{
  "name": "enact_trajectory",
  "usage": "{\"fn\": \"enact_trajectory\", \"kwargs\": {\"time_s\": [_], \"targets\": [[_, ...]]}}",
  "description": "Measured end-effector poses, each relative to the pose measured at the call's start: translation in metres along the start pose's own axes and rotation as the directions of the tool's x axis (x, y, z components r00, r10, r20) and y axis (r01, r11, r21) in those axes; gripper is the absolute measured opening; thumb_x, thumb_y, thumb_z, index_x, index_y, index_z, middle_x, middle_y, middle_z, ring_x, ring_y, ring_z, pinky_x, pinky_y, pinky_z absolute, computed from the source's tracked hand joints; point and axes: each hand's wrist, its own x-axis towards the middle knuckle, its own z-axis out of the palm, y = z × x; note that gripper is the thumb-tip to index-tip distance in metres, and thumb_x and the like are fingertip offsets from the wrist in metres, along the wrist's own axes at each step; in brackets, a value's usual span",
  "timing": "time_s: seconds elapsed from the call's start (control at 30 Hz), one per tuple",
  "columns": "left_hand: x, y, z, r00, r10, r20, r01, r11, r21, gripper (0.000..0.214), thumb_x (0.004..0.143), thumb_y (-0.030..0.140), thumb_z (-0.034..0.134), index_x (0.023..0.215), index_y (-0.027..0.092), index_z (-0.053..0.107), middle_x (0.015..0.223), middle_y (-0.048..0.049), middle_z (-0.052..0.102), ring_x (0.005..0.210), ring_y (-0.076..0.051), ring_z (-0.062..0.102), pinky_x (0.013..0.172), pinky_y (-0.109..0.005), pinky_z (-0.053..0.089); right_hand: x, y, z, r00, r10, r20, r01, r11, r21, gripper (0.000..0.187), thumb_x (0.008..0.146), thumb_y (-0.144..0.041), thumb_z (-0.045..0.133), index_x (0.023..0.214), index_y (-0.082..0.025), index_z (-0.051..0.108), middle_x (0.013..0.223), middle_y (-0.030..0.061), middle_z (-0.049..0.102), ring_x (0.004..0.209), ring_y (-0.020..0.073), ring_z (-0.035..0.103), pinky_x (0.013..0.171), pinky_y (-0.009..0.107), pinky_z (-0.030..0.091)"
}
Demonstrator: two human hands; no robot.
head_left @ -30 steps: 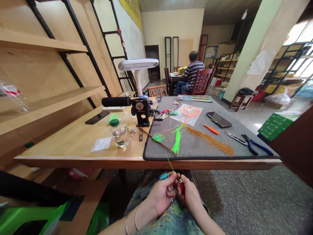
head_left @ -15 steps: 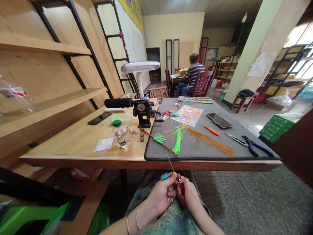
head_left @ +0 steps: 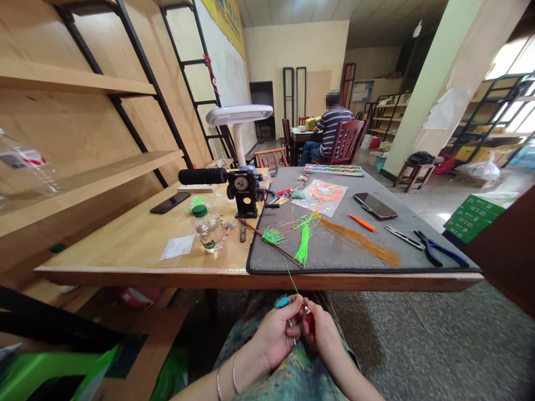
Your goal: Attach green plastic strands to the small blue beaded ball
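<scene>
Above my lap, my left hand (head_left: 276, 333) is closed, pinching a thin bright green strand (head_left: 291, 277) between thumb and finger. The strand runs up toward the table edge. A blue bristly piece (head_left: 283, 302) sticks out beside the left fingers, and a thin metallic piece shows below them; how they connect is hidden. Touching the left fingertips, my right hand (head_left: 324, 329) is wrapped round a small tool with a red handle (head_left: 309, 319) and a shiny metal end. On the table ahead lie a green strand bundle (head_left: 304, 245) and a brown stick (head_left: 273, 244) bearing green-blue strands.
A grey mat (head_left: 334, 253) carries orange strands (head_left: 363, 240), blue-handled pliers (head_left: 438, 250), tweezers (head_left: 403, 238), an orange pen-like tool (head_left: 361, 223) and a phone (head_left: 375, 205). To the left stand a water jar (head_left: 209, 234) and a black winding device (head_left: 246, 195). A person (head_left: 332, 131) sits behind.
My hands and the strand stay almost in place, with at most a tiny shift at the fingertips. The seated person in the back leans slightly to the right.
</scene>
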Motion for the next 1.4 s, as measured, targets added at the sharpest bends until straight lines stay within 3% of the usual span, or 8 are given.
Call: {"fn": "enact_trajectory", "kwargs": {"time_s": [0.23,0.83,1.23,1.4], "targets": [[-0.0011,0.0006,0.0023,1.000,0.002,-0.023,-0.002,1.000,-0.020,0.016,0.068,0.015,0.077,0.070,0.008,0.062,0.058,-0.0004,0.057,0.041,-0.002,0.044,0.035,-0.011,0.019,-0.0014,-0.0027,0.0007,0.999,-0.041,-0.001,0.040,0.991,0.125,0.054,0.086,-0.053,0.021,0.047,-0.023,0.040,0.044,-0.0011,0.044,0.044,0.0127,0.041,0.050,0.025,0.035],[0.0003,-0.0006,0.0007,0.999,0.010,-0.031,-0.011,1.000,-0.021,0.016,0.068,0.014,0.077,0.069,0.008,0.062,0.057,0.0007,0.055,0.040,-0.001,0.042,0.035,-0.011,0.019,-0.0014,-0.0030,-0.0016,0.997,-0.077,0.000,0.077,0.993,0.086,0.053,0.086,-0.055,0.023,0.051,-0.022,0.045,0.048,-0.0003,0.049,0.048,0.0132,0.046,0.052,0.025,0.037],[0.0008,-0.0010,-0.0007,1.000,0.019,-0.015,-0.019,1.000,-0.007,0.018,0.066,0.016,0.079,0.069,0.008,0.063,0.058,0.0003,0.056,0.041,-0.001,0.042,0.035,-0.011,0.018,0.0007,0.0007,0.0008,1.000,0.012,-0.002,-0.011,0.994,0.111,0.054,0.087,-0.054,0.021,0.048,-0.023,0.041,0.042,-0.0018,0.042,0.043,0.0123,0.041,0.047,0.023,0.034],[0.0018,-0.0010,-0.0016,1.000,0.026,0.017,-0.026,1.000,0.010,0.022,0.064,0.019,0.081,0.070,0.008,0.063,0.059,0.0005,0.056,0.042,-0.002,0.043,0.035,-0.011,0.018,-0.0028,-0.0064,-0.0012,0.999,-0.035,-0.013,0.035,0.998,0.055,0.056,0.089,-0.052,0.019,0.047,-0.023,0.041,0.044,-0.0002,0.046,0.045,0.0128,0.044,0.049,0.023,0.037]]}}
